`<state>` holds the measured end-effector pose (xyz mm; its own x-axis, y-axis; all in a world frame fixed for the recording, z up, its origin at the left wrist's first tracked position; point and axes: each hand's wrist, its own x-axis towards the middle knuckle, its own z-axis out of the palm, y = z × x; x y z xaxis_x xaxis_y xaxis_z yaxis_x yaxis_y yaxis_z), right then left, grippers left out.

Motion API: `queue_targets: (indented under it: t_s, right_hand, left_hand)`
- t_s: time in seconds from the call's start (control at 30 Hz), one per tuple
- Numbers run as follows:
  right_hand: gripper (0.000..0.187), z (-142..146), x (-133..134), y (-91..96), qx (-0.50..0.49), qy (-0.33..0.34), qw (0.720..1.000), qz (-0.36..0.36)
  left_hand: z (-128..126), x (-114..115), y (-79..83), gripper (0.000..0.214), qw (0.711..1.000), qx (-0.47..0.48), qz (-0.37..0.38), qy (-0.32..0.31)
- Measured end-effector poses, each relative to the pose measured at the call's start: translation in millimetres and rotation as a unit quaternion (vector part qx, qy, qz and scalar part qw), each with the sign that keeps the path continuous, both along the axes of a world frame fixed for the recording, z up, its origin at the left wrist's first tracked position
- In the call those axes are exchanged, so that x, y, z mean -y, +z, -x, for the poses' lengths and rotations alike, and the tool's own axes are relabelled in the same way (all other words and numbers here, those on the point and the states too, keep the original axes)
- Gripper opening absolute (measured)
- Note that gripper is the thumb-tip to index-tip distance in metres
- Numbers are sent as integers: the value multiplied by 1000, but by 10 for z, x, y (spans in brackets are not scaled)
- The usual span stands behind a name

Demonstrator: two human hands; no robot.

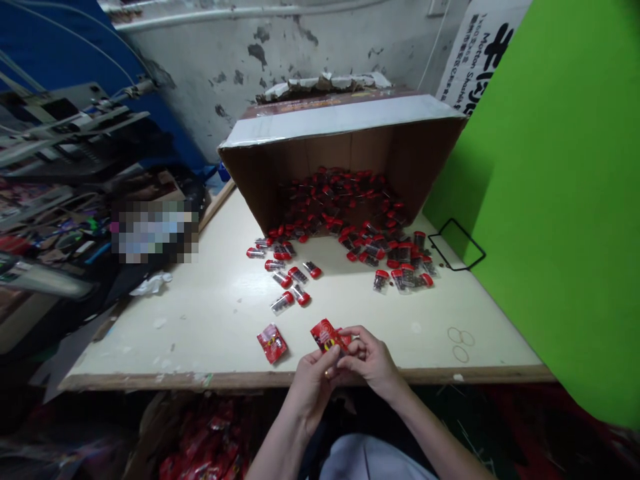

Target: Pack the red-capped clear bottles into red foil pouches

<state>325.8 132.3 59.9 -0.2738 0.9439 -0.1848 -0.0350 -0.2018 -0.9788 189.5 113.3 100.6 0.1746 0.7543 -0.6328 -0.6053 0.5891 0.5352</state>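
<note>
Just above the table's front edge, my left hand [313, 380] pinches a small red printed packet [326, 335] between thumb and fingers. My right hand [370, 360] meets it from the right, its fingers closed at the packet's right side, where more red wrapping shows. Part of the packet is covered by my fingers. A second red packet [273, 344] lies flat on the table to the left of my hands. Beyond them, several small clear containers with red caps [283, 303] and dark contents lie loose on the table.
An open cardboard box [345, 120] lies on its side at the back, red-capped containers spilling out. A bright green panel [550, 200] borders the right, near a black wire frame [457, 245] and rubber bands [461, 343]. Machinery [65, 127] stands left. Red packets [210, 440] fill a container below.
</note>
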Motion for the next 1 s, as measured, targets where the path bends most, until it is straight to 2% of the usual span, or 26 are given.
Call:
queue_targets:
  t_s: [0.3,0.47,0.63,0.8,0.9,1.0]
  right_hand:
    - [40,58,6,-28,-16,4,1000,13]
    - [42,-22,-10,-64,-31,7,999,28]
    - [32,-106,-119,-28,-24,-40,998,37]
    - [33,49,-174,61,-20,14,999,47]
    - [33,147,-135,64,-9,40,997,60]
    - [35,134,-141,15,33,47,997,57]
  left_hand:
    - [-11,11,-11,21,1000,5,4,11]
    - [18,5,-49,25,1000,8,12,8]
    - [12,12,-102,34,997,-76,20,-19]
    - [-2,62,-144,30,988,-143,-32,-55]
    - [1,70,-156,32,987,-146,-22,-63]
    - [85,87,-170,35,989,-145,4,-40]
